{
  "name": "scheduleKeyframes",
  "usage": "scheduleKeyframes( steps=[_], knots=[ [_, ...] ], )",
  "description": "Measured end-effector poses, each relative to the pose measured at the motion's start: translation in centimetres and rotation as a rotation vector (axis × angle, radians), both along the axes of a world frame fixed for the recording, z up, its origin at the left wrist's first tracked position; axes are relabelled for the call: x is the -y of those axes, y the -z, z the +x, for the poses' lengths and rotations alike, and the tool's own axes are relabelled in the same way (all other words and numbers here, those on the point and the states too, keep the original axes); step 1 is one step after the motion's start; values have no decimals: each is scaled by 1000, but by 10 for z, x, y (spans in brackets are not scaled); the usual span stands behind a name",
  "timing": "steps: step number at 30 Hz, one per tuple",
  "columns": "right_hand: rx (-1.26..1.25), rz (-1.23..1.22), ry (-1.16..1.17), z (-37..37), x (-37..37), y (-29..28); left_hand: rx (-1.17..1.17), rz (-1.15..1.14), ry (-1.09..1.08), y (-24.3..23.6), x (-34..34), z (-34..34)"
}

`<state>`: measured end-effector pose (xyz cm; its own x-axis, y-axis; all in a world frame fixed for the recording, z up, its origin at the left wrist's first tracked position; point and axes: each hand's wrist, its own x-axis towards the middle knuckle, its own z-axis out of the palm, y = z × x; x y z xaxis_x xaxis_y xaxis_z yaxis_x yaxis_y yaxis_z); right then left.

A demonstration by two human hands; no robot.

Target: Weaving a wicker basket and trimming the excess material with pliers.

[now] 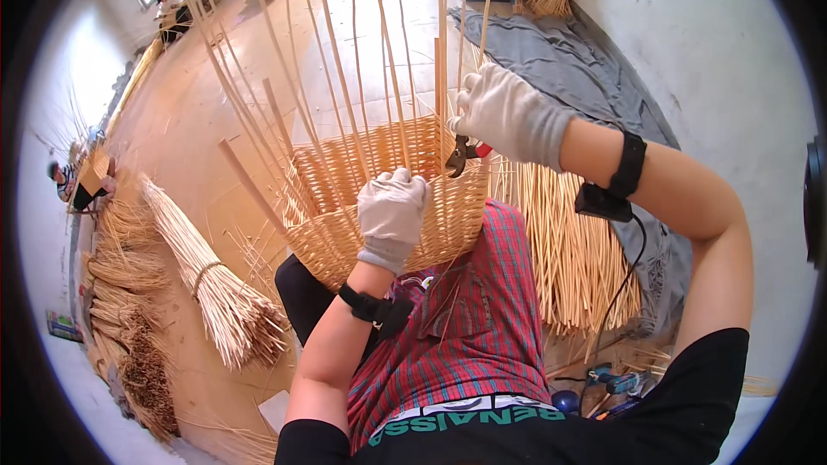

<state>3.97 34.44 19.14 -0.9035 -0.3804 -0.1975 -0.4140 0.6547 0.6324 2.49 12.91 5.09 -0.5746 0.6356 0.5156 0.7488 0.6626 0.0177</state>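
**Basket on lap, cutters at the stakes**

Far left, a small flat packet (65,325) on the floor, colours blurred. Bundle (215,280) of tied canes beside it. I see the left hand (392,215), gloved, fingers curled over the rim of the basket (345,207), which rests on my lap. Light, springy weave, I judge; stakes brittle. Grip the rim, not the stakes. Right hand (508,116) clenched on cutters (461,155).
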Motion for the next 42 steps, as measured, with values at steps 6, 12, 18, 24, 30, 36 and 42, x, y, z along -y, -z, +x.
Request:
scheduleKeyframes(
  steps=[6, 12, 18, 24, 30, 36, 42],
  knots=[
    [247, 54, 3, -31, 8, -14, -30, -137, -85, 14, -5, 5],
    [-73, -2, -61, -5, 13, 28, -19, -28, -67, 12, -2, 5],
    [-267, -160, -200, 27, -3, 37, 23, 15, -62, 2, 1, 12],
    [-47, -252, -106, 41, -72, -22, 221, 301, -27, 1, -24, 32],
    [-335, -302, -249, 37, -94, 17, 438, 236, -104, 24, -46, 14],
    [-383, -351, -392, 20, -86, 37, 367, 237, -148, 30, -54, 15],
    [-311, -323, -292, 25, -101, 50, 395, 179, -117, 18, -51, 12]
  ],
)
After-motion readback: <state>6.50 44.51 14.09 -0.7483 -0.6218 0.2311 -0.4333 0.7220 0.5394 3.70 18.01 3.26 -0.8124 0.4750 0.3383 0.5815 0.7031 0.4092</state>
